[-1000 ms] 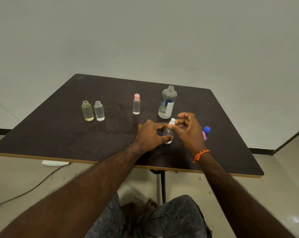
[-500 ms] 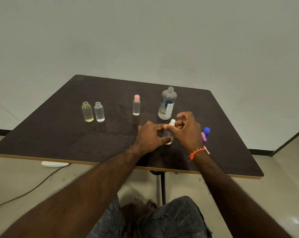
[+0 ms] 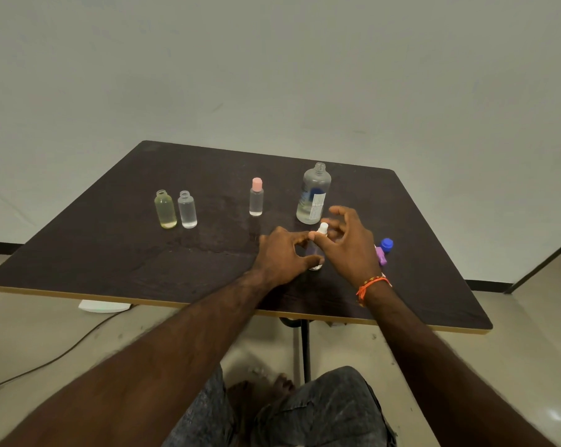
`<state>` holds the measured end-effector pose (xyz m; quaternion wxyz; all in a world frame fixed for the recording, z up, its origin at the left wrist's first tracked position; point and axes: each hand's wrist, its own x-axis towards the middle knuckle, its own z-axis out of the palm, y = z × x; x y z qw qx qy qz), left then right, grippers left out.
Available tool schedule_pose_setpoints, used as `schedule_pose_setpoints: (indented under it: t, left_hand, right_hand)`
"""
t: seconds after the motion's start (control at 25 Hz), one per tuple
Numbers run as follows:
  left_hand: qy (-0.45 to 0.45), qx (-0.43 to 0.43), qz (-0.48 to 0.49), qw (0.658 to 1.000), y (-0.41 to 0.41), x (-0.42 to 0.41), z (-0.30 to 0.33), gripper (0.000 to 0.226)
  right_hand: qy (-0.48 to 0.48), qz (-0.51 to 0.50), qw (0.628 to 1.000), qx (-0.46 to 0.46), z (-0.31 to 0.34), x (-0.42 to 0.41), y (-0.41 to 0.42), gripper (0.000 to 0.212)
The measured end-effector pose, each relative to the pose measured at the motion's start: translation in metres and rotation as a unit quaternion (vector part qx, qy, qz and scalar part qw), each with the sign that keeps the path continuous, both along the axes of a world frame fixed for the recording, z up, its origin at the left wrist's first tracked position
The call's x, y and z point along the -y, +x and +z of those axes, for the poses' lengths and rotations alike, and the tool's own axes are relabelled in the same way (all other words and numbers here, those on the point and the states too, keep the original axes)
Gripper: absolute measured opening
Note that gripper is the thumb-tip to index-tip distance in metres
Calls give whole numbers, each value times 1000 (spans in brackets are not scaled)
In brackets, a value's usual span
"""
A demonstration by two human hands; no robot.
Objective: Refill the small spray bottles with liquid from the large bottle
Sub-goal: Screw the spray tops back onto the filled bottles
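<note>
Left hand (image 3: 284, 253) grips the body of a small spray bottle (image 3: 316, 253) standing on the worktop (image 3: 143, 253); right hand (image 3: 350, 243) pinches its white cap (image 3: 323, 228) with thumb and forefinger, other fingers spread. Step looks like screwing the cap on or off, can't tell which. Large bottle (image 3: 313, 195) stands uncapped just behind. Two open small bottles (image 3: 175, 209) at left likely need filling next: lift large bottle, pour steadily.
</note>
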<state>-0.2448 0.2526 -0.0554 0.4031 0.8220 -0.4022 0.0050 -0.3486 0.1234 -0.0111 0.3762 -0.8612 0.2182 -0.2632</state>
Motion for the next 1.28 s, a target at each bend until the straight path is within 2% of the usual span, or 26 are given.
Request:
schedule_pose_setpoints:
  t: [0.08, 0.16, 0.28, 0.36, 0.48, 0.72, 0.88, 1.04, 1.16, 1.28]
  left_hand:
    - [6, -1, -4, 1000, 0, 0, 0, 49]
    - [8, -4, -1, 1000, 0, 1, -1, 52]
    - [20, 0, 5, 1000, 0, 1, 1, 50]
    - [16, 4, 2, 1000, -1, 1, 0, 42]
    - [6, 9, -1, 1000, 1, -3, 2, 40]
    - [77, 58, 47, 994, 33, -31, 10, 46]
    - [126, 106, 97, 982, 62, -56, 19, 32]
    - [179, 114, 145, 966, 91, -67, 27, 21]
    - [226, 124, 177, 950, 115, -64, 34, 27]
    - [258, 131, 186, 939, 135, -55, 38, 36]
  right_hand:
    - [22, 42, 999, -9, 2, 4, -1, 47]
    - [8, 6, 1000, -2, 4, 2, 0, 36]
    - [-43, -74, 996, 11, 3, -11, 4, 42]
    - [-33, -68, 997, 14, -3, -16, 3, 44]
    - [14, -27, 999, -36, -16, -17, 0, 48]
    - [9, 35, 997, -63, -10, -30, 31, 39]
    - [-23, 46, 996, -67, -3, -54, 76, 33]
    - [-11, 33, 997, -72, -2, -72, 117, 29]
    - [-15, 33, 997, -66, 0, -78, 141, 26]
    - [26, 23, 998, -52, 0, -77, 158, 24]
